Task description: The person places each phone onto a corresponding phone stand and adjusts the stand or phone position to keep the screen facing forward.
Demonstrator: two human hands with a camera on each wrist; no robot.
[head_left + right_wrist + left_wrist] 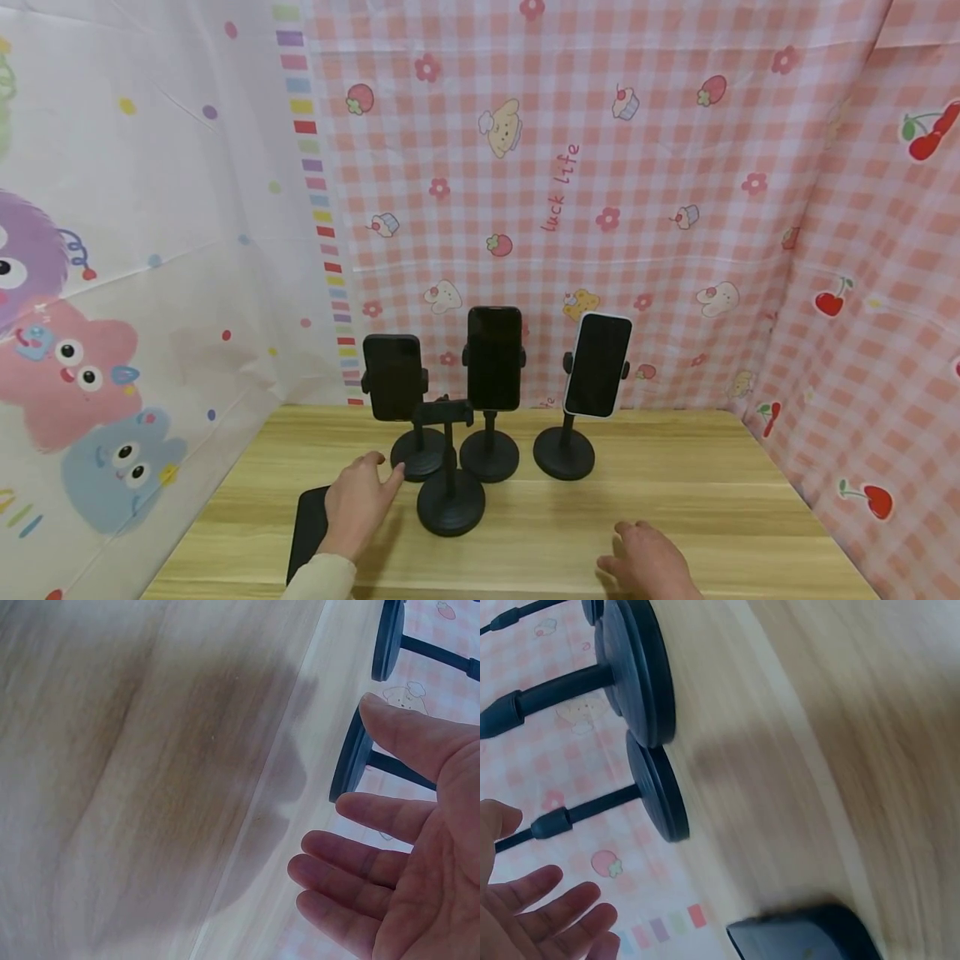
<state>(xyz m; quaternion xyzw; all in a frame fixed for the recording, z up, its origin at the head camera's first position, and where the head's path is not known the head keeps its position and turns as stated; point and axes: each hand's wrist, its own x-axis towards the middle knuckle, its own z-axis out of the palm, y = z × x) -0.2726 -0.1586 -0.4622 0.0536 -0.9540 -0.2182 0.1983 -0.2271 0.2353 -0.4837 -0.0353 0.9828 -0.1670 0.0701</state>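
Note:
My left hand [358, 504] hovers at the left of the table, fingers relaxed and holding nothing. Beneath its wrist lies a dark phone [306, 533], partly hidden by the hand and sleeve. Just right of that hand stands a black phone stand [451, 504] with a bare clamp on top. Behind it, three more stands each carry a phone: a black phone [393, 379] at left, another black phone [494, 358] in the middle, and a white-edged phone [598, 365] tilted at right. My right hand [651, 562] is above the front right of the table, its fingers spread loosely and nothing in them.
The wooden table [675, 467] ends at its back edge against a pink checked cloth [660, 275]. White cloth with cartoon figures [82, 358] hangs at the left, and cherry-print cloth [885, 400] at the right.

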